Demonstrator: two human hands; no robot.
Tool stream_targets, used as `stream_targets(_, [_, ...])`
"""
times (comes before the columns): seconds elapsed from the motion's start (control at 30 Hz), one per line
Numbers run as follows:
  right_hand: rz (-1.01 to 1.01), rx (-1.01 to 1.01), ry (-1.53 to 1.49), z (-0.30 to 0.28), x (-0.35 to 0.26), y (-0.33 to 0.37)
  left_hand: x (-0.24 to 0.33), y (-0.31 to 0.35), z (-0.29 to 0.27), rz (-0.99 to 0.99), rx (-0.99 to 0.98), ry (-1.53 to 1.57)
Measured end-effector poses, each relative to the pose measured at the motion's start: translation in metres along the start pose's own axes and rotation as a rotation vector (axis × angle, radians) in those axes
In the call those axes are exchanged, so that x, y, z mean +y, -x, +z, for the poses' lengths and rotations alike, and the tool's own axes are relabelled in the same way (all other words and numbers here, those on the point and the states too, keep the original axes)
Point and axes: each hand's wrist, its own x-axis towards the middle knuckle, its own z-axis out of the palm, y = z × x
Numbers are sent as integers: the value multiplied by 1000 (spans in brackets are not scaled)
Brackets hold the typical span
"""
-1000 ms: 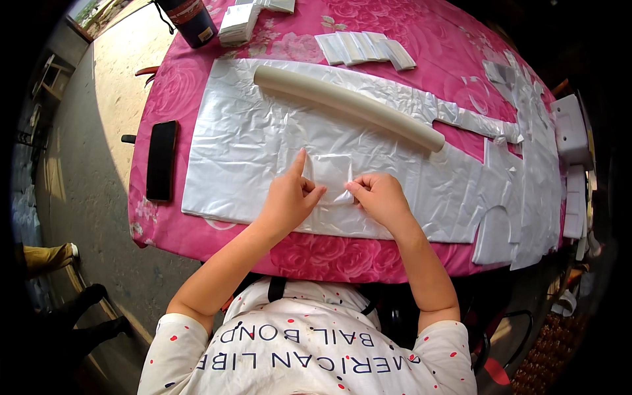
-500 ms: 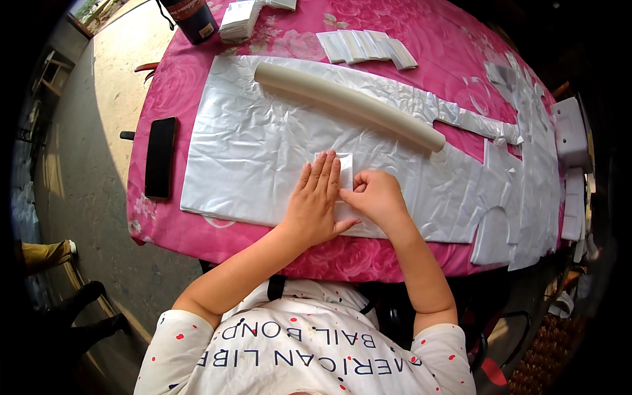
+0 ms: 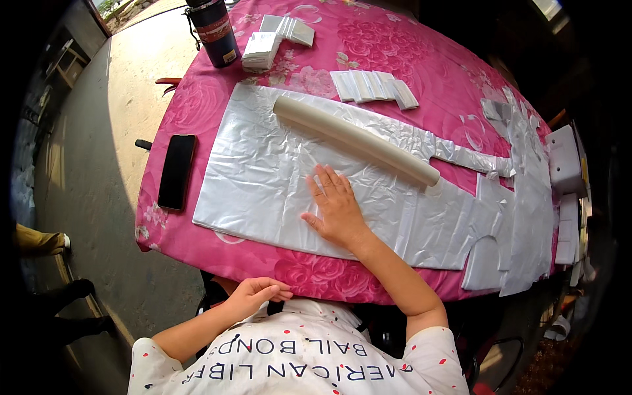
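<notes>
A wide silvery-white plastic sheet (image 3: pixel 263 164) lies spread over the pink flowered tablecloth (image 3: pixel 408 52). My right hand (image 3: pixel 336 210) rests flat on the sheet near its front edge, palm down and fingers apart. The small folded white piece seen earlier is not visible; it may be under that palm. My left hand (image 3: pixel 255 294) is off the table, drawn back to my chest below the table's edge, its fingers curled with nothing visible in them. A long cream roll of plastic (image 3: pixel 355 138) lies diagonally across the sheet beyond my right hand.
A black phone (image 3: pixel 176 171) lies at the table's left edge. A dark tumbler (image 3: pixel 214 33) and stacks of folded white pieces (image 3: pixel 263 49) (image 3: pixel 375 85) sit at the back. Cut plastic shapes (image 3: pixel 526 191) and white boxes (image 3: pixel 566 158) crowd the right side. A person's feet show at far left.
Both hands were pressing a small folded white piece on the sheet. My left hand has pulled back off the table to my chest; my right hand now lies flat over that spot.
</notes>
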Motion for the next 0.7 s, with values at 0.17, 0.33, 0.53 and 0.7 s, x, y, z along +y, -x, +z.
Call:
stream_targets(0.17, [-51, -130, -256, 33, -86, 14, -43, 34, -15, -267, 486, 287])
stream_targets(0.33, [-188, -280, -526, 62, -144, 33, -63, 33, -24, -13, 562, 353])
stream_targets(0.53, [-492, -363, -340, 9, -122, 11, 9, 57, -9, 259, 533, -838])
stream_targets(0.7, [-414, -205, -569, -37, -50, -10, 82, 25, -7, 426, 341, -757])
